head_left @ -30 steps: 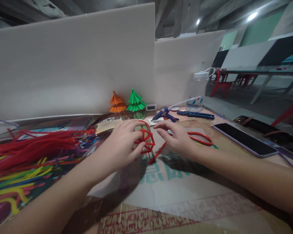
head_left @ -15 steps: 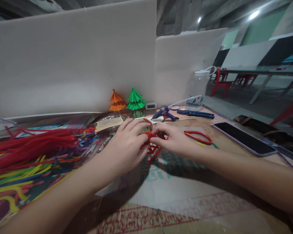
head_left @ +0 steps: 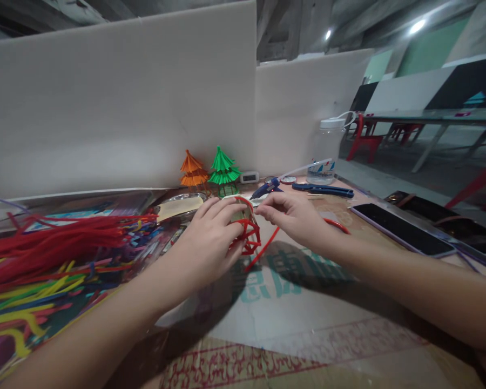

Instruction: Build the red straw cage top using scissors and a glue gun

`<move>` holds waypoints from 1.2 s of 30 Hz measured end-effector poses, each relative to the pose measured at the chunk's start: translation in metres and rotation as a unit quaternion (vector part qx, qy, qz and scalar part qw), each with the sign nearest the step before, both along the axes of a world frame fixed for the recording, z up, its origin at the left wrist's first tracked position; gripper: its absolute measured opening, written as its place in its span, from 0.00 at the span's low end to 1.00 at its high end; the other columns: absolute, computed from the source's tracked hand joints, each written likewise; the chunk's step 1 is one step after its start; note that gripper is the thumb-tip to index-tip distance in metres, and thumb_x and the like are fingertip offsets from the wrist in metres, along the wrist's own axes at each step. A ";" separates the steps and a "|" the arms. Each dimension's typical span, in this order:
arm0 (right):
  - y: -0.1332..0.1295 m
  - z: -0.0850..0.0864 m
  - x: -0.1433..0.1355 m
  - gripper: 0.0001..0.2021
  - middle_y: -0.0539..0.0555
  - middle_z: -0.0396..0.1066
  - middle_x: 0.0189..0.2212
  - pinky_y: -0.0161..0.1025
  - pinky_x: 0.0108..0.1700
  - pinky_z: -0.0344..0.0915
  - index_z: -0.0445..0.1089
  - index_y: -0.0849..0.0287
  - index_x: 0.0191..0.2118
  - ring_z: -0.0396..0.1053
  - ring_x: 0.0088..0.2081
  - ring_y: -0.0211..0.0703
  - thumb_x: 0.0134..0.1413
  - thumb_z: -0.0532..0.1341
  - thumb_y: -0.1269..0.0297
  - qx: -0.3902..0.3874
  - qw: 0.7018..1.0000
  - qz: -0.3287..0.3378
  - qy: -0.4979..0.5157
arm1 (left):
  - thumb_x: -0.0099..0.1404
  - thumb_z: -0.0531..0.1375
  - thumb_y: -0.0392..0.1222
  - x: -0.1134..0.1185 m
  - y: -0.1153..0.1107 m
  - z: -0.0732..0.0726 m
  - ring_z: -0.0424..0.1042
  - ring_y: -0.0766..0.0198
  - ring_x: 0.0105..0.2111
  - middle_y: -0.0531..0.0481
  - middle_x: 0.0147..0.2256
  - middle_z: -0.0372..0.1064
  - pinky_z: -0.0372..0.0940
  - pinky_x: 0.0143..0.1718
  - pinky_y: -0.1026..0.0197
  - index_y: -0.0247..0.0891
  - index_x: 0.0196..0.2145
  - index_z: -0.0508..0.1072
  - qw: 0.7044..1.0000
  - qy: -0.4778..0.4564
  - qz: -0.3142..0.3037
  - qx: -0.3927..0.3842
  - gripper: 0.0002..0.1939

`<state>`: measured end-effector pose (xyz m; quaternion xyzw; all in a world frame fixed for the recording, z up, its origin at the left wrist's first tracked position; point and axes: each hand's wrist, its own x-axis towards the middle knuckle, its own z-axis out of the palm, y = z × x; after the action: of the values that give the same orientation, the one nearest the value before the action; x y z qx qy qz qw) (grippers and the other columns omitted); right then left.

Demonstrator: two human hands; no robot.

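Note:
A small red frame of bent stems [head_left: 250, 237] is held in my left hand [head_left: 210, 246], whose fingers wrap over its left side. Just right of the frame, my right hand [head_left: 289, 216] has its thumb and fingertips pinched together near a curved red stem; what lies between the tips is too small to tell. A straight red stem [head_left: 263, 249] slants below the right hand. Behind my right wrist, part of a red loop [head_left: 337, 225] shows on the table. A blue glue gun [head_left: 266, 189] lies beyond my right hand.
Orange [head_left: 193, 172] and green [head_left: 224, 170] tiered models stand at the back. Red and coloured stems [head_left: 65, 237] fill the left. A bottle [head_left: 325, 151], blue pliers-like tool [head_left: 323, 189] and phone [head_left: 403, 228] are at the right. An oval tray [head_left: 181, 206] sits behind my left hand.
My right hand has moved up, off the front of the red frame, which now shows more openly. My left hand has barely moved. The right forearm now covers more of the red loop.

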<state>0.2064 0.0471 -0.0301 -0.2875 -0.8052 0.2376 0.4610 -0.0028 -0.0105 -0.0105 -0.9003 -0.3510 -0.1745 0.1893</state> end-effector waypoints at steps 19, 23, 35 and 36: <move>-0.010 -0.006 -0.007 0.03 0.49 0.75 0.30 0.39 0.39 0.67 0.75 0.57 0.32 0.70 0.34 0.39 0.55 0.64 0.69 -0.032 0.998 0.020 0.051 | 0.69 0.57 0.37 0.000 -0.001 -0.003 0.62 0.49 0.62 0.40 0.57 0.69 0.56 0.63 0.38 0.39 0.45 0.76 1.000 -0.004 -0.016 0.022 0.10; -0.004 -0.003 -0.003 0.06 0.50 0.73 0.31 0.38 0.35 0.64 0.71 0.57 0.32 0.68 0.33 0.39 0.59 0.61 0.64 -0.026 0.996 0.043 0.069 | 0.69 0.57 0.38 -0.002 0.001 0.001 0.64 0.48 0.60 0.40 0.56 0.70 0.58 0.62 0.39 0.38 0.40 0.77 1.000 -0.002 -0.006 0.021 0.08; -0.002 -0.009 -0.004 0.17 0.49 0.67 0.23 0.37 0.30 0.54 0.64 0.58 0.26 0.61 0.27 0.38 0.64 0.58 0.53 0.000 0.982 -0.017 -0.189 | 0.69 0.57 0.38 0.001 -0.002 -0.004 0.61 0.45 0.63 0.40 0.58 0.69 0.52 0.65 0.37 0.37 0.44 0.77 0.996 0.029 0.029 0.078 0.10; -0.002 -0.009 -0.005 0.17 0.49 0.66 0.23 0.37 0.30 0.54 0.64 0.58 0.26 0.61 0.27 0.38 0.64 0.58 0.55 -0.006 0.983 -0.018 -0.182 | 0.69 0.56 0.38 0.001 -0.003 -0.004 0.61 0.45 0.63 0.39 0.58 0.68 0.51 0.66 0.37 0.37 0.45 0.77 0.995 0.036 0.030 0.088 0.11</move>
<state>0.2013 0.0448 -0.0396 -0.3426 -0.8690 0.1780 0.3094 -0.0016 -0.0136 -0.0148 -0.8747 -0.3544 -0.1664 0.2856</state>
